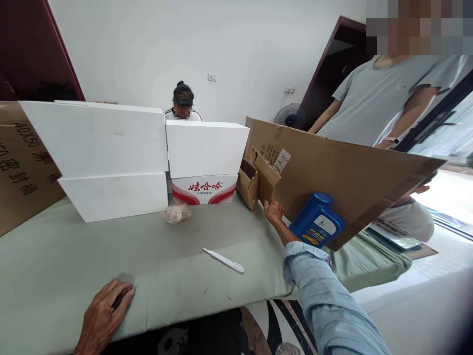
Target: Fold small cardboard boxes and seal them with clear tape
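Note:
My right hand [274, 212] reaches far out, fingers closed at the lower corner of a small brown cardboard box [268, 181] with raised flaps. Right of that forearm a blue plastic jug [318, 221] leans against a large cardboard sheet [354, 170]. My left hand [107, 313] lies on the green-covered table [166, 276] near its front edge, thumb apart from the bent fingers, with nothing in it. Between the hands lies a white scalpel-like knife [226, 261], its blade pointing to the far left. Behind it is a pale, crumpled, plastic-wrapped lump [177, 213].
White boxes [111, 143] are stacked along the far side, above a white-and-red printed carton [205, 190]. A large carton [25, 167] stands at the left. One person [183, 111] is behind the boxes; another in grey [384, 103] stands behind the cardboard sheet.

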`<state>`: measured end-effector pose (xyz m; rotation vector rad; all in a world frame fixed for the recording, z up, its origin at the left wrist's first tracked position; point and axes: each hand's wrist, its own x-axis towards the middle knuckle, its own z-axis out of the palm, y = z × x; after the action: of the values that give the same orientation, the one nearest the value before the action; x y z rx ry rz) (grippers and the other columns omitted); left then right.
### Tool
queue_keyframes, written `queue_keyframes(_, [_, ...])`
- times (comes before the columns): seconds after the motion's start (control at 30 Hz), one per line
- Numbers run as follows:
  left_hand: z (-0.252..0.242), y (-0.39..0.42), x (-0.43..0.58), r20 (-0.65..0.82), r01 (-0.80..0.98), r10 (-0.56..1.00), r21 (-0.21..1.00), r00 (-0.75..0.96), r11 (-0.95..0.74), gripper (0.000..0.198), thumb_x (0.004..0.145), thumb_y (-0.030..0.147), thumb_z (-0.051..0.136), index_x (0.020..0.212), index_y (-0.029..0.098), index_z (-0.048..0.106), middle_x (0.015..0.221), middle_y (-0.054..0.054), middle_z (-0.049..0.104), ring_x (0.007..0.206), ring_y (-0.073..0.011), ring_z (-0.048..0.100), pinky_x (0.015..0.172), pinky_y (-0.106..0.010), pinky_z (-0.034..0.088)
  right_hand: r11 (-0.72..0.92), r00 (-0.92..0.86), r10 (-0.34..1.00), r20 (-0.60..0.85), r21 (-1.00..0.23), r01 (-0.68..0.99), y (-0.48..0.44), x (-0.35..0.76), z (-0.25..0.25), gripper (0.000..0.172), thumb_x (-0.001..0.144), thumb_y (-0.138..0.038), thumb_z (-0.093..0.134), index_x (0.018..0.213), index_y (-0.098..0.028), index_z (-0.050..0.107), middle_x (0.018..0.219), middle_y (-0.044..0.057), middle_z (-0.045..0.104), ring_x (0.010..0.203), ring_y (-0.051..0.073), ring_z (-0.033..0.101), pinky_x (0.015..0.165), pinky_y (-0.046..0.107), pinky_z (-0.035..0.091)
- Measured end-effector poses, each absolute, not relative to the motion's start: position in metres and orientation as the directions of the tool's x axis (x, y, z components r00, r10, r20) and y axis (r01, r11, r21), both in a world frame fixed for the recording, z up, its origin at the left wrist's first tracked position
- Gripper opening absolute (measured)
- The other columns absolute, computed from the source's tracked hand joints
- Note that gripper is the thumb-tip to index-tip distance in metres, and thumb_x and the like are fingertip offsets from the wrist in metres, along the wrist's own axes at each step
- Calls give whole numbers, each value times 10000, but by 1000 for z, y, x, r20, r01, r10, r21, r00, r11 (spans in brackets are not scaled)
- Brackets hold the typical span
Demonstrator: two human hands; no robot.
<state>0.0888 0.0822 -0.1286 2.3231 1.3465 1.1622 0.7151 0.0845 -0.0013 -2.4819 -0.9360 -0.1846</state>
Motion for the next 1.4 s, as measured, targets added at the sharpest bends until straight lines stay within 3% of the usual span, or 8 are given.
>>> queue_keyframes(0.27, [-131, 80, 88, 523, 633, 803, 526, 286, -568, 277, 938, 542, 596, 833, 354, 770, 860, -33, 788, 796, -292, 762, 722, -437, 644, -612, 710, 661, 242, -374, 697, 127, 727, -22, 386, 1024, -273, 464, 1249, -135, 745, 1114, 163, 773, 957, 248, 674, 777, 293, 414])
queue_keyframes(0.5, [-123, 77, 91, 500, 636, 822, 548, 273, -544, 277, 965, 517, 590, 837, 328, 747, 845, -38, 776, 816, -287, 745, 775, -448, 596, -584, 669, 712, 213, -348, 733, 141, 723, -36, 436, 997, -249, 457, 1345, -181, 711, 1174, 144, 774, 1022, 270, 681, 812, 308, 435])
queue_keyframes(0.73, [-114, 75, 96, 497, 642, 814, 526, 300, -558, 295, 1031, 441, 562, 863, 265, 728, 827, -36, 737, 815, -234, 705, 792, -371, 549, -626, 698, 698, 160, -336, 704, 134, 737, -36, 541, 984, -353, 499, 1454, -129, 647, 1271, 220, 750, 1121, 343, 696, 855, 374, 480])
queue_keyframes(1.07, [-118, 79, 97, 542, 664, 774, 451, 327, -596, 266, 1047, 350, 560, 871, 232, 722, 808, -23, 701, 804, -210, 667, 794, -326, 498, -639, 711, 691, 127, -351, 684, 119, 733, -33, 540, 981, -382, 519, 1432, -123, 667, 1272, 208, 762, 1189, 373, 692, 905, 430, 514])
queue_keyframes(1.2, [-117, 80, 98, 550, 664, 771, 449, 321, -598, 242, 1033, 329, 575, 860, 229, 712, 795, -19, 691, 798, -207, 659, 779, -319, 479, -616, 689, 713, 128, -353, 704, 101, 714, -27, 522, 964, -326, 556, 1428, -111, 660, 1263, 209, 759, 1169, 365, 706, 895, 423, 534])
queue_keyframes(1.4, [-120, 80, 99, 526, 683, 787, 447, 322, -578, 241, 1029, 325, 575, 854, 226, 707, 805, -21, 677, 820, -217, 640, 805, -338, 458, -484, 575, 798, 180, -377, 790, 105, 642, -22, 486, 1005, -359, 499, 1320, -40, 687, 1357, 311, 676, 1228, 400, 670, 990, 493, 522])
